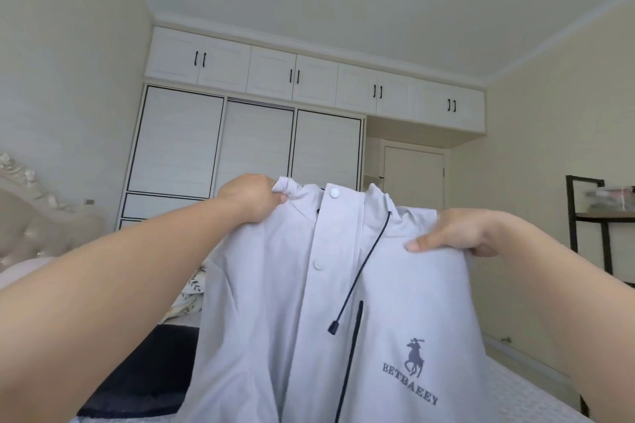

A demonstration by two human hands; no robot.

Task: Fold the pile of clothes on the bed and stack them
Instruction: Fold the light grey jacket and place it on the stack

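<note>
Light grey jacket (343, 302) held up in the air above the bed (515, 395), front facing the camera. Left hand (249, 199) grips the shoulder left of the collar, right hand (457, 230) pinches the shoulder right of it; both closed on fabric. Step looks like shake-out before the fold. Keep shoulders level and taut, placket straight, tuck the dark drawcord (360, 271) in, then lay it face down on the bed next to the dark garment (144, 374) below the jacket's left edge. Chest print reads "BETBAEEY" under a horse-and-rider logo (414, 357). No other legible text.
</note>
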